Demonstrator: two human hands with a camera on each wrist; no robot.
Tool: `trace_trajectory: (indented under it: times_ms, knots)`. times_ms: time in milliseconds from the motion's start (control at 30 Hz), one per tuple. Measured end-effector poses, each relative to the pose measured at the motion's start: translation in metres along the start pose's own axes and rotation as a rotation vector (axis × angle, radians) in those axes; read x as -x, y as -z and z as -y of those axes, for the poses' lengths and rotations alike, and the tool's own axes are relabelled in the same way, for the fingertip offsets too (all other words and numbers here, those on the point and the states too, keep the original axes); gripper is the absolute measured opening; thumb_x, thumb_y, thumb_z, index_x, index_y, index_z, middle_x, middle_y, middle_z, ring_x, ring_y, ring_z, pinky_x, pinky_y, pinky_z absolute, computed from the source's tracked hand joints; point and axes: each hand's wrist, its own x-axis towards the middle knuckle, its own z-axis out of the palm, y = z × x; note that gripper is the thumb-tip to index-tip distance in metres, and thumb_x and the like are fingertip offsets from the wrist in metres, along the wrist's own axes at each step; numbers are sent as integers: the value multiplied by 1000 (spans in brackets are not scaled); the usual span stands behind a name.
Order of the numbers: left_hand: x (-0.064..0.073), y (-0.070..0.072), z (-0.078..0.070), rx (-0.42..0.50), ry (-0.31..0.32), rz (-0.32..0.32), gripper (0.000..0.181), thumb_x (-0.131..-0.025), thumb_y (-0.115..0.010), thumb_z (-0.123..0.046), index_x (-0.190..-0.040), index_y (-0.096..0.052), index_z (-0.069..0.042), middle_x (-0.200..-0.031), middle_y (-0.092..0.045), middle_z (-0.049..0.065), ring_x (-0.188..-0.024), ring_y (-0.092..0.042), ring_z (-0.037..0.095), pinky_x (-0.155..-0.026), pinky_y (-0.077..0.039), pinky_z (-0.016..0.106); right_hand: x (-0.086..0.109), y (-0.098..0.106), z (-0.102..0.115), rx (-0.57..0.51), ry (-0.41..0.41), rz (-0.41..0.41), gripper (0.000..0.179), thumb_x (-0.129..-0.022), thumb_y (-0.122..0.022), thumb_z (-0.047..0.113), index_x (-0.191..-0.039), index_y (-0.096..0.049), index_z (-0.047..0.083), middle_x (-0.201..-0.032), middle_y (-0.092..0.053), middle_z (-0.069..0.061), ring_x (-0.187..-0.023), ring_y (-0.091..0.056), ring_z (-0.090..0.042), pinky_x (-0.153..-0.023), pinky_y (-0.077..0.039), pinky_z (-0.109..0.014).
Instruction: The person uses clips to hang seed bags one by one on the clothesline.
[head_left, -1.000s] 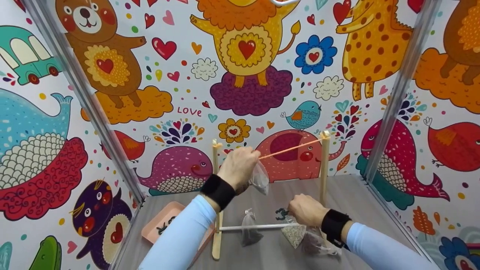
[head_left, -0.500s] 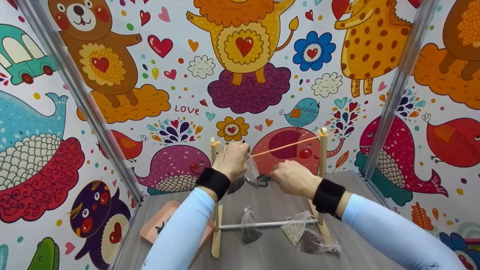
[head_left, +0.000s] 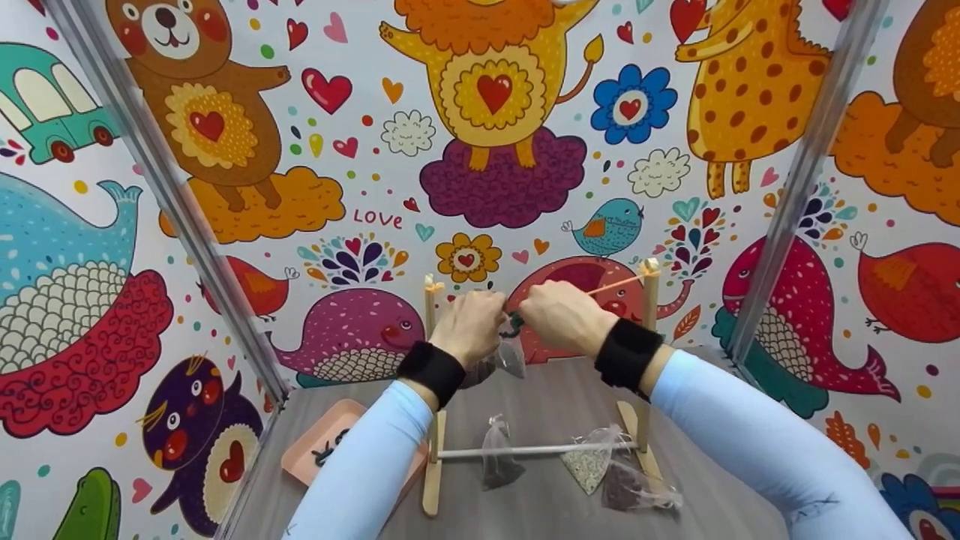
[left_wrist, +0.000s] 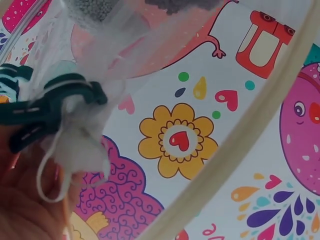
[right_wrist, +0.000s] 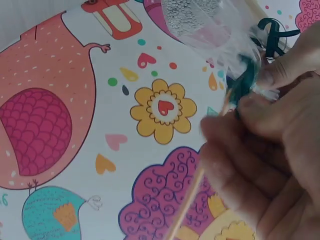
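Note:
At the orange cord (head_left: 616, 283), my left hand (head_left: 471, 326) and right hand (head_left: 564, 316) meet, fingers curled. The right hand pinches a dark green clip (right_wrist: 245, 82) at the gathered neck of a sheer bag (right_wrist: 192, 20) of grey grains, hanging below the cord. The left hand's fingers hold the bag's neck beside the clip. Close by, a second dark green clip (left_wrist: 62, 97) sits on a knotted bag neck with a white string loop. A bag of dark contents (left_wrist: 180, 5) hangs beside the grey one. The cord itself is partly hidden by both hands.
Wooden posts (head_left: 649, 330) with a white crossbar (head_left: 540, 450) hold the cord. On the table lie a bag of dark grains (head_left: 501, 469), one of pale grains (head_left: 589, 469) and a reddish-brown one (head_left: 630, 487). A pink tray (head_left: 300, 457) with dark clips stands left.
My right hand has risen from the table by the bags up to the cord, carrying the dark green clip to the left hand. The left hand stays near the cord, shifted slightly left.

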Motion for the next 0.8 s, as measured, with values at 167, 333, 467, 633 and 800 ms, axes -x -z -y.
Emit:
trace_trajectory:
  times_ms: [167, 333, 467, 633, 800]
  knots:
    - [3, -1, 2, -22, -44, -19, 13, -95, -81, -2, -102, -73, -9, -95, -81, 11, -90, -81, 34, -79, -68, 47, -13, 4, 7, 61, 65, 40, 7, -100, -81, 10, -96, -84, 5, -80, -79, -11, -74, -78, -32, -76, -71, -43]
    - [7, -3, 6, -49, -67, -48, 11, -96, -81, -3, -98, -72, -10, -88, -80, 8, -81, -79, 31, -72, -65, 45, -15, 2, 7, 35, 81, 23, 11, -96, -85, 13, -89, -80, 7, -75, -74, -9, -66, -70, -28, -71, -70, -42]
    - [12, -5, 7, -158, -154, -130, 13, -91, -84, -4, -91, -74, -12, -79, -78, 4, -73, -76, 27, -66, -63, 43, -7, -8, 1, -29, 70, -79, 23, -90, -91, 23, -86, -74, 9, -69, -71, -6, -62, -68, -27, -63, -65, -43]
    - [19, -9, 8, -249, -249, -192, 11, -94, -85, -11, -88, -76, -13, -72, -74, 3, -67, -68, 23, -65, -57, 38, 9, -25, -5, -65, 17, -162, 39, -88, -97, 41, -97, -73, 12, -71, -73, -4, -59, -67, -25, -57, -60, -40]
    - [29, -9, 11, -178, -302, -240, 6, -99, -79, -10, -93, -79, -14, -79, -78, 1, -74, -70, 21, -72, -59, 36, 31, -49, -12, -116, 37, -252, 31, -89, -96, 36, -91, -73, 15, -70, -73, -1, -57, -62, -20, -51, -51, -33]
